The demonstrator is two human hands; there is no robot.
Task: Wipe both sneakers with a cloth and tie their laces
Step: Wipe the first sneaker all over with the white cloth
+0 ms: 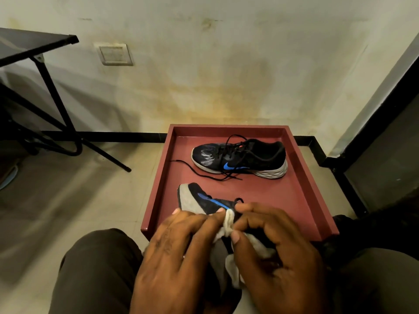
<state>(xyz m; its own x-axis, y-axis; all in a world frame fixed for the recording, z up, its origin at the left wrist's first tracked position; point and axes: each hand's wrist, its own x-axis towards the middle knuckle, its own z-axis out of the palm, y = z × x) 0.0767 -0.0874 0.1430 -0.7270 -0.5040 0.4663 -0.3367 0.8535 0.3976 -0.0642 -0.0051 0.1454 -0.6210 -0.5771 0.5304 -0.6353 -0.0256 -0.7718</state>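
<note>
Two sneakers in play, both on or over a red tray on the tiled floor. Far sneaker sits flat inside the tray, toe to the left, loose black laces untied and trailing onto the tray floor. Near sneaker is held tipped at the tray's front edge, grey sole turned toward the left. Left hand has fingers curled round its sole side; right hand pinches a bunched white cloth against the upper, fingers curled. Judgement: sneakers look light, sole stiff enough to grip, mesh upper soft and yielding, so best taken by the sole or heel; cloth is limp and needs bunching; laces thin, floppy, likely to slip. Branding: blue swoosh logo on each shoe's side; no readable writing anywhere.
</note>
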